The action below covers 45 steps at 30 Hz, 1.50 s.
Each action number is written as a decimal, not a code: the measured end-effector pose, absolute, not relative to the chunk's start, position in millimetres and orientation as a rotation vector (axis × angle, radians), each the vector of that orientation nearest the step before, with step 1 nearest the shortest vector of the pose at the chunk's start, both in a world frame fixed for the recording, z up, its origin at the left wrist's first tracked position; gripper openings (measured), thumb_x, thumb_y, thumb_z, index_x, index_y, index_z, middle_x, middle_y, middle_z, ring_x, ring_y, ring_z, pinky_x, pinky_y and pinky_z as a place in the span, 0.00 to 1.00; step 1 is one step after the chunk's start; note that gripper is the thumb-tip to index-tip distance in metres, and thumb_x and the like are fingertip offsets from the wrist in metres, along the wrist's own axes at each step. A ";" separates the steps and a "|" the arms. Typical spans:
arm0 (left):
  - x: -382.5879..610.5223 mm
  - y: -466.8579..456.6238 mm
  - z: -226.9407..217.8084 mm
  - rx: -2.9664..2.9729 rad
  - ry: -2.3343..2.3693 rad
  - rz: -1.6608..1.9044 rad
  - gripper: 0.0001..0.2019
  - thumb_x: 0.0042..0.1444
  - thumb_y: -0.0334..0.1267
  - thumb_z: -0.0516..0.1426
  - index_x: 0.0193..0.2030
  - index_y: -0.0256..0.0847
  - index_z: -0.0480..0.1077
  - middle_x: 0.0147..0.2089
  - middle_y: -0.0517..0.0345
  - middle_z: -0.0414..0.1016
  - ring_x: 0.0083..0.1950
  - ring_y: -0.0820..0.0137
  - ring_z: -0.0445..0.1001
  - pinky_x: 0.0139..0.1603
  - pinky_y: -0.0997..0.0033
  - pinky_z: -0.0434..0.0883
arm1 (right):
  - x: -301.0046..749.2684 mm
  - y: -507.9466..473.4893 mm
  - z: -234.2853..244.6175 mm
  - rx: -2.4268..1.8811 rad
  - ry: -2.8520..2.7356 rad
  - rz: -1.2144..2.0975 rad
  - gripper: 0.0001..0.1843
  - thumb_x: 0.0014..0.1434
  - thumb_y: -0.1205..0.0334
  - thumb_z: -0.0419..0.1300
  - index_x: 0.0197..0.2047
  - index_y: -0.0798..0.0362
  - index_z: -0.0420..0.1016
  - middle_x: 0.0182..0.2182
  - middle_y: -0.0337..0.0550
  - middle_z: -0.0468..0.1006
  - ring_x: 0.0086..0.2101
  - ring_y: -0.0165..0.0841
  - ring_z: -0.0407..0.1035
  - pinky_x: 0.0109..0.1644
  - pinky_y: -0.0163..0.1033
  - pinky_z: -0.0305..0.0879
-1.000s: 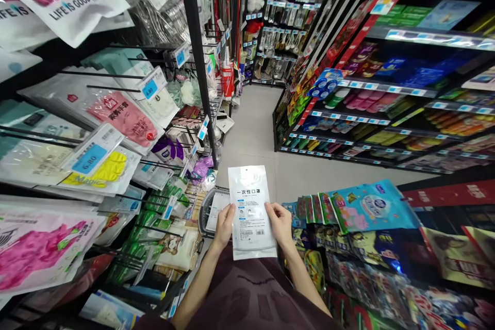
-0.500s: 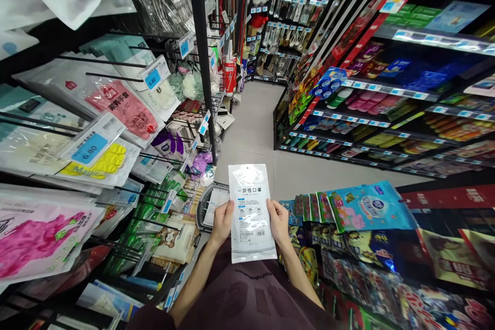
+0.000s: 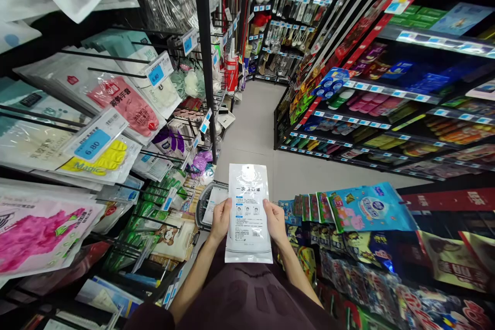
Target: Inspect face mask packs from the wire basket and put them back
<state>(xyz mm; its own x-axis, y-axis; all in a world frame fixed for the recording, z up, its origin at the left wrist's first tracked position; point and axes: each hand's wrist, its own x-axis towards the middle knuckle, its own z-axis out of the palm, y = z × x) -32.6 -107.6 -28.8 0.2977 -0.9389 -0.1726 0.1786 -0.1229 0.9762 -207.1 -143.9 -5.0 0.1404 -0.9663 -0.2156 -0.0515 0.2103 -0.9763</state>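
A white plastic packet of disposable face masks is held upright before my body, its printed side with small pictures and a barcode towards me. My left hand pinches its left edge, thumb on the front. On the opposite edge my right hand grips it the same way. The fingers behind the packet are hidden. Just beyond my left hand, a dark shopping basket with white packets inside is partly covered by the hand and the packet.
Packs of household gloves hang from hooks close on my left, with price tags jutting out. Blue snack bags hang at right. Stocked shelves stand farther right. A grey floor aisle runs ahead between the racks.
The packet has tilted slightly, its lower end shifting left. Both hands keep their hold and have moved a little left. The view has shifted slightly.
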 end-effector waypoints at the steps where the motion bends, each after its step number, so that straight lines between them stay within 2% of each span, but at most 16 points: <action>1: -32.8 -107.6 -29.4 1.329 -0.786 -1.149 0.26 0.64 0.55 0.52 0.24 0.35 0.66 0.24 0.58 0.67 0.26 0.73 0.62 0.26 0.75 0.59 | -206.9 -143.9 -4.5 -1.141 1.225 -0.931 0.27 0.63 0.42 0.54 0.21 0.53 0.58 0.20 0.36 0.57 0.23 0.28 0.49 0.27 0.35 0.45; 18: -34.6 -108.4 -23.2 1.321 -0.749 -1.167 0.26 0.62 0.57 0.53 0.24 0.36 0.65 0.23 0.58 0.65 0.27 0.73 0.61 0.27 0.74 0.60 | -206.2 -143.1 -11.0 -1.091 1.251 -0.930 0.29 0.61 0.37 0.55 0.21 0.52 0.56 0.18 0.35 0.58 0.22 0.28 0.49 0.26 0.34 0.46; 30: -35.9 -108.1 -25.4 1.347 -0.733 -1.139 0.27 0.60 0.59 0.54 0.23 0.36 0.66 0.23 0.57 0.68 0.26 0.72 0.62 0.26 0.74 0.60 | -207.0 -142.1 -11.5 -1.084 1.237 -0.960 0.29 0.61 0.39 0.56 0.21 0.52 0.58 0.19 0.36 0.59 0.22 0.28 0.50 0.26 0.34 0.47; 45: -36.5 -106.3 -29.0 1.338 -0.766 -1.133 0.25 0.62 0.56 0.53 0.23 0.36 0.64 0.23 0.58 0.65 0.26 0.73 0.61 0.27 0.74 0.60 | -210.5 -139.6 -16.6 -1.068 1.231 -0.966 0.27 0.61 0.41 0.56 0.22 0.53 0.60 0.20 0.36 0.60 0.23 0.27 0.51 0.26 0.33 0.47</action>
